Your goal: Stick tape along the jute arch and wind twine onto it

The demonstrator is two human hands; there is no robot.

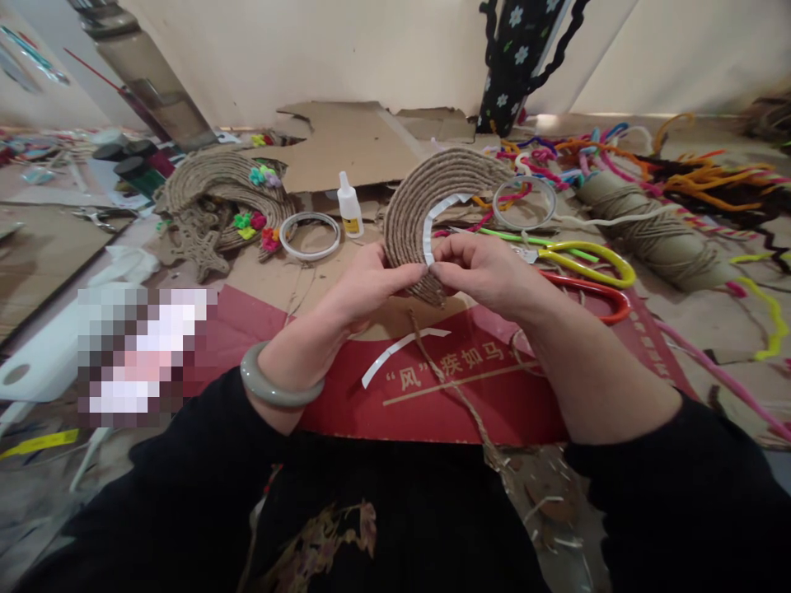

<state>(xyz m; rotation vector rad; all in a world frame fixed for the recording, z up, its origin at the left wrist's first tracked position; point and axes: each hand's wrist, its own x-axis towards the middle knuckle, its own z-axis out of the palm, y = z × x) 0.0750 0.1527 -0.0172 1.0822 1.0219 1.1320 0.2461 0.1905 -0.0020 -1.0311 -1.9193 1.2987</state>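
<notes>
A curved arch covered in rows of brown twine is raised in front of me. My left hand grips its lower end, thumb on the face near the inner edge. A strip of white tape follows that inner curve. At the strip's lower end, my right hand has thumb and forefinger pinched, close to the left thumb. Below, another curved white strip lies on a red printed board. Loose twine hangs down across the board.
Yellow-and-red-handled scissors lie right of my hands. A small glue bottle and a tape roll stand behind the left hand. Another twine arch with flowers sits left, a twine spool right. A blurred-out object is at left.
</notes>
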